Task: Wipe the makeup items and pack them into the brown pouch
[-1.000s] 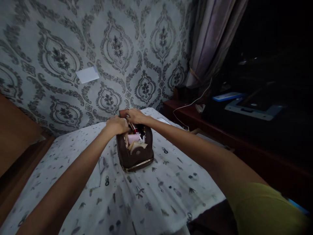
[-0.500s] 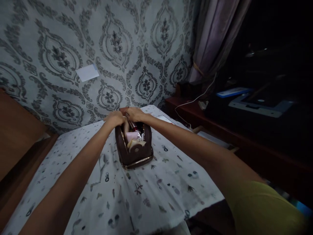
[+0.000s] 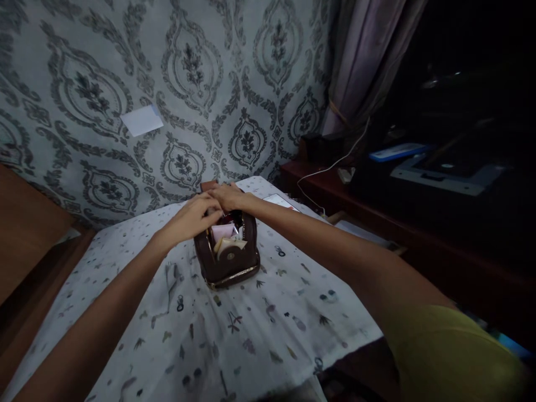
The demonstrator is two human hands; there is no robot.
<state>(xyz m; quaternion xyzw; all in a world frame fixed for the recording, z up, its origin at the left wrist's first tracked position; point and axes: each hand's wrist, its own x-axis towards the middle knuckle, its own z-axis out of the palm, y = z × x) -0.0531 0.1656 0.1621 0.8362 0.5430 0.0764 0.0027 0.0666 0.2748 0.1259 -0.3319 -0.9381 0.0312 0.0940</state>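
Observation:
A dark brown zip bag (image 3: 230,270) stands unzipped on the cloth-covered table. Inside its gaping top I see a pale pink item (image 3: 224,231), a cream-coloured folded piece (image 3: 228,244) and some darker small things I cannot make out. My left hand (image 3: 193,216) lies over the bag's far left rim, thumb apart from the fingers, nothing visible in it. Beside it, my right hand (image 3: 227,196) is curled on the far end of the bag, its fingertips partly hidden near my left fingers. A brown flap or strap piece (image 3: 208,185) sticks up just beyond both hands.
White patterned cloth (image 3: 251,329) covers the table. A phone-like lit screen (image 3: 281,202) lies right of the bag. White paper (image 3: 142,120) is on the wallpaper. A white cable (image 3: 330,166) runs down past a dark red cabinet (image 3: 293,170). A brown wooden panel (image 3: 29,229) borders the left.
My left hand has loosened from the bag's far rim and spread its thumb and fingers over the opening. My right hand stays at the bag's far end. The view has shifted slightly.

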